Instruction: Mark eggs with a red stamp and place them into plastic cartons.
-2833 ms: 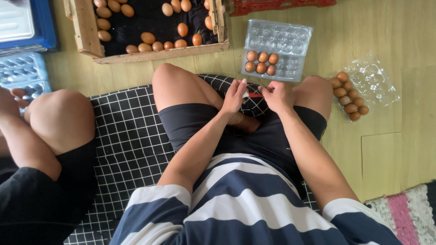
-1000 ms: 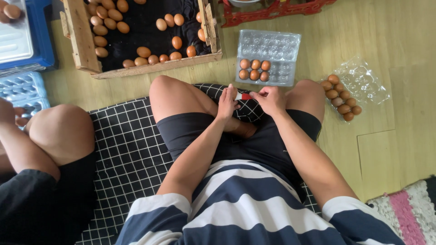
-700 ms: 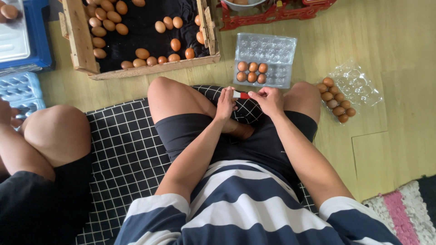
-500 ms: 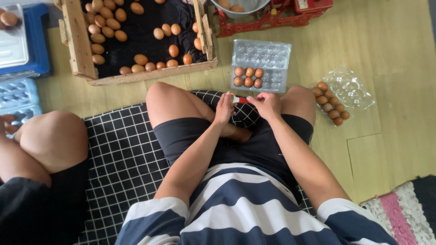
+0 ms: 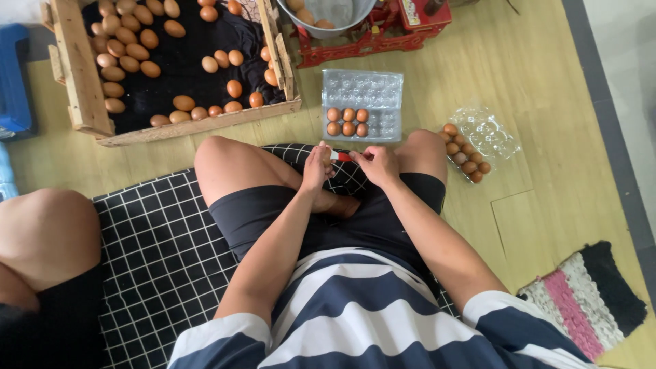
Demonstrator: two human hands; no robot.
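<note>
Between my knees, just above the checked mat (image 5: 150,246), my two hands meet over a small red and white strip (image 5: 344,156). My left hand (image 5: 317,166) pinches one end of it with curled fingers, and my right hand (image 5: 376,164) pinches the other end, so the strip runs across the short gap between them; what kind of strip it is I cannot tell. At twelve o'clock from my hands, just beyond my knees on the wooden floor (image 5: 547,75), lies a clear plastic egg tray (image 5: 362,104) with six brown eggs (image 5: 348,121) in two rows along its near edge, the other cups bare. At two o'clock, beside my right knee, a second clear tray (image 5: 478,140) sits open with eggs along one side. At ten o'clock stands a wooden crate (image 5: 82,75) lined with black cloth and scattered with many loose brown eggs. At one o'clock, farther off, a metal bowl (image 5: 328,17) rests on a red rack (image 5: 383,37). At nine o'clock another person's bare knee (image 5: 48,232) rests at the mat's edge.
</note>
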